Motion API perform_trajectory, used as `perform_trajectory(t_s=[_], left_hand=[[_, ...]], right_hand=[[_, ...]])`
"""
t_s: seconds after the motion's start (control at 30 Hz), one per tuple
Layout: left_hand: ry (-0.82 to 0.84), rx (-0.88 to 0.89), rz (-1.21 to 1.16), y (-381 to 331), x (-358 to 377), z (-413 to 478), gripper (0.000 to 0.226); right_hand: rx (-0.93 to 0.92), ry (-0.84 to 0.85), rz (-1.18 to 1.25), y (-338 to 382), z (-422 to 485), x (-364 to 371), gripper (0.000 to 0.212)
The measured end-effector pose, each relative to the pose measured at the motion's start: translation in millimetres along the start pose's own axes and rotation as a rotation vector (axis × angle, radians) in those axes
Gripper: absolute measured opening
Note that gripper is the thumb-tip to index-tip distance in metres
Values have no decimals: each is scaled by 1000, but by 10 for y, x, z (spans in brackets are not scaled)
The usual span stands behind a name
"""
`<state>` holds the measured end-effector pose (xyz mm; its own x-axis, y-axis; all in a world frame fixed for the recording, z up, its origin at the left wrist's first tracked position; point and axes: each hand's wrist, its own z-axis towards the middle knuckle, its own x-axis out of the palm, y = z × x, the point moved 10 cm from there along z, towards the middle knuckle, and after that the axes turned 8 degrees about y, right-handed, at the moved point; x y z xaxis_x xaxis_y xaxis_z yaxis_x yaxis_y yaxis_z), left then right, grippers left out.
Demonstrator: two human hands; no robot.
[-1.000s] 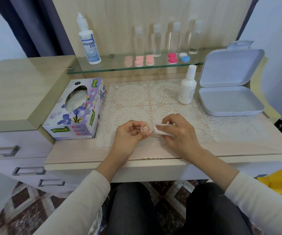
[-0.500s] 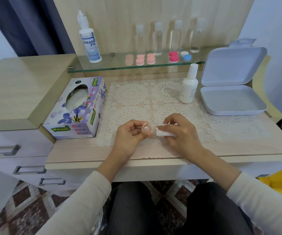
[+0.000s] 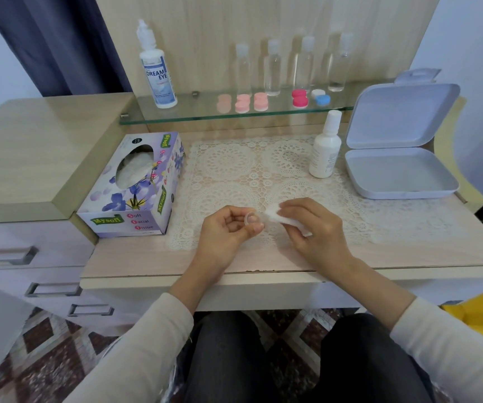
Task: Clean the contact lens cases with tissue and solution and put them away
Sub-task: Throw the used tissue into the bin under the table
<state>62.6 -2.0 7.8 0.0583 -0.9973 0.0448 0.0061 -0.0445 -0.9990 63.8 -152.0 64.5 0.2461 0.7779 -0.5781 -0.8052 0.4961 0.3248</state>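
Left hand (image 3: 225, 231), its grip closed around a small clear lens case (image 3: 249, 219), thumb and fingers pinching the rim. Right hand (image 3: 311, 225), its grip closed on a folded white tissue (image 3: 275, 214), held just beside the case, not touching it. Both hover above the lace mat (image 3: 234, 170) on the table (image 3: 409, 251). Beyond the right grip: white solution bottle (image 3: 325, 146) and open white box (image 3: 397, 173). Left of the left grip: tissue box (image 3: 135, 184).
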Motion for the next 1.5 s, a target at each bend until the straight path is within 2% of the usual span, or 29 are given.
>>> perform_trajectory(t_s=[0.1,0.33,0.8,1.07,1.17,1.4,1.5], left_hand=[[1,-1,-9,1,0,7,23],[13,-12,13,29,-2,23,22],[24,2,-21,27,4,18,23],[20,13,-28,22,3,25,23],[10,27,-49,5,2,15,21],[-6,27,-169,-39,5,-17,5],[-14,7,-143,-96,6,-22,21]], right_hand=[[-41,95,-14,27,18,108,26],[-33,191,-40,-5,49,201,20],[-26,131,-13,-14,21,161,5],[26,166,34,-71,9,215,26],[42,119,103,-73,25,138,13],[200,-15,152,-181,49,-46,27],[222,-12,110,-230,64,-47,33]])
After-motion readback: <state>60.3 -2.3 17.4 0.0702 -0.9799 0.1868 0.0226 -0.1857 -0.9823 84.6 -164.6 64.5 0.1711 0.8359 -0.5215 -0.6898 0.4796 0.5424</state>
